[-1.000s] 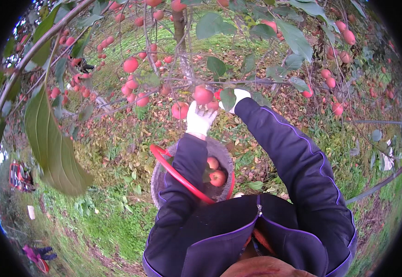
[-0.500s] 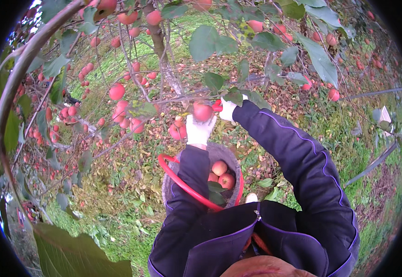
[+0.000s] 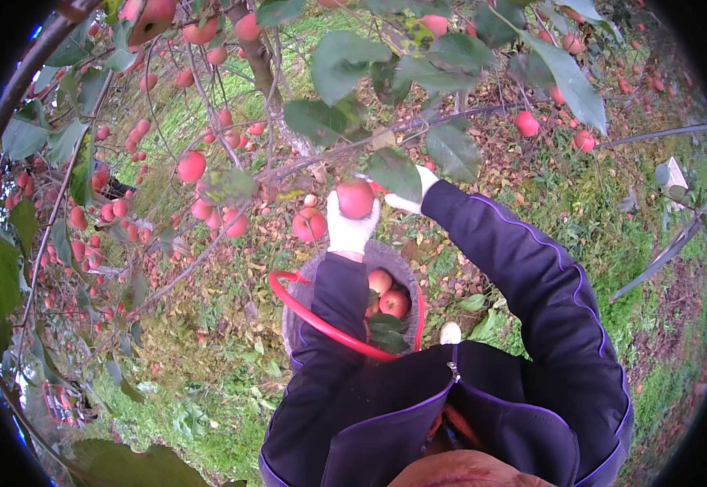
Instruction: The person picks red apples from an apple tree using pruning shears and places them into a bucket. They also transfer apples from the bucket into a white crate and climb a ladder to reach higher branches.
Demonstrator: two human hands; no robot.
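Observation:
My left hand [image 3: 348, 233], in a white glove, is closed around a red apple [image 3: 356, 200] from below. Just right of it is my right hand [image 3: 406, 204], also gloved and partly hidden by a green leaf [image 3: 394, 173]. A bit of red handle [image 3: 377, 187] and a thin grey tip show at its fingers, seemingly small clippers close to the apple's top. Another red apple [image 3: 310, 225] hangs left of my left hand. Under my left forearm stands a grey-lined bucket [image 3: 292, 325] with a red hoop handle [image 3: 329, 330]; several apples [image 3: 394, 303] and some leaves lie inside.
A leafy branch [image 3: 321, 158] crosses just beyond my hands, and a thick bough [image 3: 25, 89] curves along the left. Many apples [image 3: 192, 166] hang at the left and far side. Fallen leaves and grass cover the ground. A dark pipe or cable [image 3: 661, 135] runs at the right.
My right hand has shifted slightly right and down, and a leaf now covers more of it. The apple stays in my left hand. Branches and leaves have shifted in view.

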